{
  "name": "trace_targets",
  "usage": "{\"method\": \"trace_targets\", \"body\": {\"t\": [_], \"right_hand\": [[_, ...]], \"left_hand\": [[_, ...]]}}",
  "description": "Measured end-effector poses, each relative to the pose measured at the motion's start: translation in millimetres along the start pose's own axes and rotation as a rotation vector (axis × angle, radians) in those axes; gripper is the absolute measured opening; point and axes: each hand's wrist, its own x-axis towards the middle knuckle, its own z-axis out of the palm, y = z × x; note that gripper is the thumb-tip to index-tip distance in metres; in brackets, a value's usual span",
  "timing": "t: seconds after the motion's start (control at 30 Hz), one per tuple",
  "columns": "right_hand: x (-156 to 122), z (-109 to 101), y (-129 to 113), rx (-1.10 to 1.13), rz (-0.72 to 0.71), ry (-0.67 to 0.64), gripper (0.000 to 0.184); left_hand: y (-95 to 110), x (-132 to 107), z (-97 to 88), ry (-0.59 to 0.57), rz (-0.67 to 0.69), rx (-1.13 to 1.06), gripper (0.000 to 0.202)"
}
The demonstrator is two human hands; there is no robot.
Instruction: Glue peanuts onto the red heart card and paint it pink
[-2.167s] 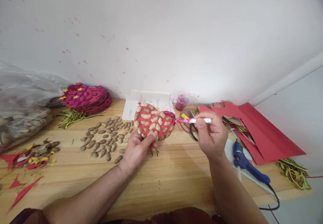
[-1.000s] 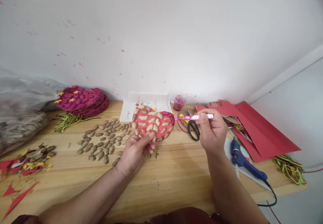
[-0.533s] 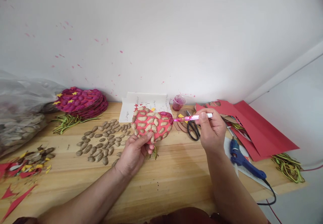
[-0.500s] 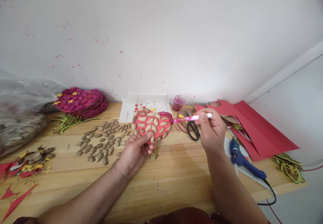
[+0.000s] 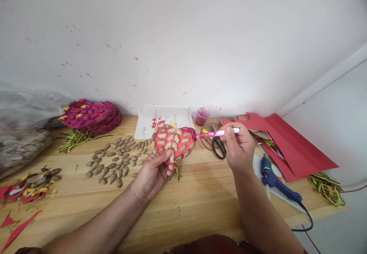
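Note:
My left hand [image 5: 151,172] pinches the lower edge of a red heart-shaped card [image 5: 173,142] covered with glued peanut shells, holding it tilted above the wooden table [image 5: 186,204]. My right hand [image 5: 240,147] grips a thin brush with a white handle [image 5: 218,133], its pink tip touching the heart's right edge, where a few shells are painted magenta. A small cup of pink paint [image 5: 202,115] stands by the wall behind the heart.
Loose peanut shells [image 5: 119,158] lie left of the heart. A stack of painted hearts [image 5: 91,114] and a plastic bag [image 5: 23,124] sit far left. Black scissors [image 5: 218,145], a blue glue gun [image 5: 276,183], red paper sheets [image 5: 289,147] and green strips [image 5: 327,187] are on the right.
The heart has sunk slightly and turned a little in my left hand. The brush tip has stayed at its right edge. The view has shifted a bit.

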Motion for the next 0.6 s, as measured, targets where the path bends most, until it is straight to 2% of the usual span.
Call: {"method": "trace_targets", "body": {"t": [0.6], "right_hand": [[0.0, 0.3, 3.0, 0.036, 0.003, 0.026, 0.022]], "left_hand": [[-1.4, 1.7, -0.6, -0.001, 0.009, 0.027, 0.040]]}}
